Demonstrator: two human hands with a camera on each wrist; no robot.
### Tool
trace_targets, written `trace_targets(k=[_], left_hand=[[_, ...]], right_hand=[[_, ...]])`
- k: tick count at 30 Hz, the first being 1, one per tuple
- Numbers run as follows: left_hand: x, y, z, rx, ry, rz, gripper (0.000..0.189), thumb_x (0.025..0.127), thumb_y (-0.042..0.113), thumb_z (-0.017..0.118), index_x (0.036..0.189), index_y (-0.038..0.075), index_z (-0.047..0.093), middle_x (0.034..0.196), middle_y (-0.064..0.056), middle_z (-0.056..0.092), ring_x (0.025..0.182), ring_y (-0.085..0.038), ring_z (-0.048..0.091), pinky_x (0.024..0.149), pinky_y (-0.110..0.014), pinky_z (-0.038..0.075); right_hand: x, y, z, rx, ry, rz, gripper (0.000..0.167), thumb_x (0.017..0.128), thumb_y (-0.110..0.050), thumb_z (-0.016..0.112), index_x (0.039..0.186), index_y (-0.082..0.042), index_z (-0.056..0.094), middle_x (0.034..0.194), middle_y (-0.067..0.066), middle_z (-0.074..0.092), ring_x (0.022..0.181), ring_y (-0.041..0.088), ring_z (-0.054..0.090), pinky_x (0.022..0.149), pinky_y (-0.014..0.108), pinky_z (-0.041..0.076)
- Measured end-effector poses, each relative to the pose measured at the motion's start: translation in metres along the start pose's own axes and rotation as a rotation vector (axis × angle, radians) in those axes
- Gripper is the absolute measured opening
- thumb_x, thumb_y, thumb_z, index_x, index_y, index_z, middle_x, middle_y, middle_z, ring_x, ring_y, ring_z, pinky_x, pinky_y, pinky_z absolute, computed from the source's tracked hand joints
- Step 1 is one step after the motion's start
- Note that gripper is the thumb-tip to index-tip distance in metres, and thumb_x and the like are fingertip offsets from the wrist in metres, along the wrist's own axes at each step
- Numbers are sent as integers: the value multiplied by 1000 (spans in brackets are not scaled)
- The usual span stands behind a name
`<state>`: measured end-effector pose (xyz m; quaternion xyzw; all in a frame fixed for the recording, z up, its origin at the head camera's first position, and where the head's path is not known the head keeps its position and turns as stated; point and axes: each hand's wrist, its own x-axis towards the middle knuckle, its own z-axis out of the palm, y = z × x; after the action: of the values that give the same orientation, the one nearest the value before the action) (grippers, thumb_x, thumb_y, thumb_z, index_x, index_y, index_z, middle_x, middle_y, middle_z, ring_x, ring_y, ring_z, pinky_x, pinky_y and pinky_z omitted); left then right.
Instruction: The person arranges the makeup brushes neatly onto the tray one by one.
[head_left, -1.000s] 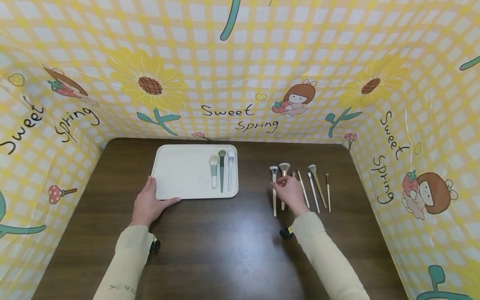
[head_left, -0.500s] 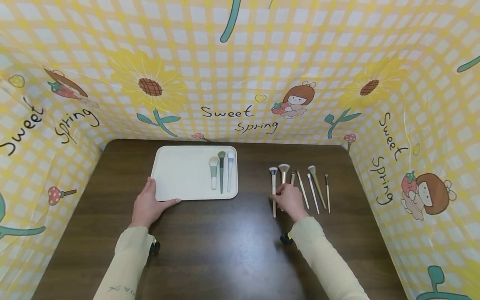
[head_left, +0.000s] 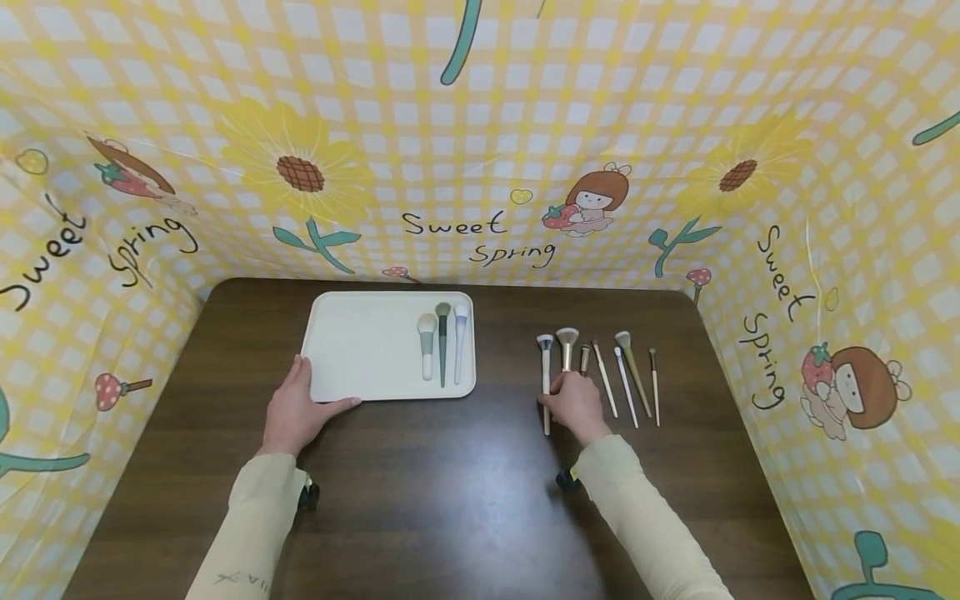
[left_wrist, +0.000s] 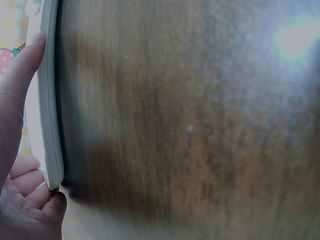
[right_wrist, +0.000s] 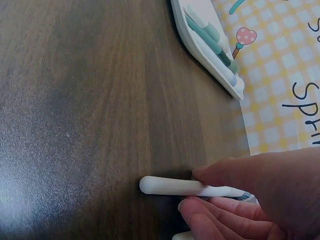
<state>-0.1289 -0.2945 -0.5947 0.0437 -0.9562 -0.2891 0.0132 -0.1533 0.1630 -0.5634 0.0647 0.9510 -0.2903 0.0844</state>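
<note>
My left hand (head_left: 294,412) holds the near left corner of a white tray (head_left: 360,346). In the left wrist view the thumb (left_wrist: 25,65) lies on the tray's rim and the other fingers bend at its corner. My right hand (head_left: 577,407) pinches the handle of a white-handled makeup brush (head_left: 546,367), the leftmost in a row on the table. In the right wrist view its pale handle (right_wrist: 170,186) lies between thumb and fingers, close to the tabletop. Just beside it, a wide-headed makeup brush (head_left: 567,340) is partly hidden by the hand.
Three makeup brushes (head_left: 443,342) lie side by side at the tray's right end. Several slimmer brushes (head_left: 633,367) lie right of my right hand on the dark wooden table (head_left: 450,492). A yellow checked cloth (head_left: 480,167) walls the back and sides.
My right hand has moved slightly toward me and left, down along the white-handled brush, and its fingers have closed on the handle. The left hand and tray have stayed put.
</note>
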Motion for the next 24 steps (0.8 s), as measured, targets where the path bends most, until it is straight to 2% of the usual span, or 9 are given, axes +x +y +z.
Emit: trace_targets(k=[10, 24], left_hand=[[-2, 1, 0, -7, 10, 6, 130, 74, 67, 82, 156, -13, 19, 160, -37, 15, 138, -59, 28, 106, -67, 33], [-1, -2, 1, -10, 12, 7, 131, 74, 68, 81, 156, -13, 19, 161, -35, 13, 139, -58, 27, 107, -66, 32]], right_hand=[[1, 0, 4, -1, 3, 13, 18, 85, -22, 81, 83, -8, 69, 69, 3, 64, 58, 17, 63, 55, 33, 53], [0, -3, 0, 8, 26, -23, 19, 87, -23, 79, 85, -8, 68, 72, 3, 63, 64, 21, 60, 57, 35, 49]])
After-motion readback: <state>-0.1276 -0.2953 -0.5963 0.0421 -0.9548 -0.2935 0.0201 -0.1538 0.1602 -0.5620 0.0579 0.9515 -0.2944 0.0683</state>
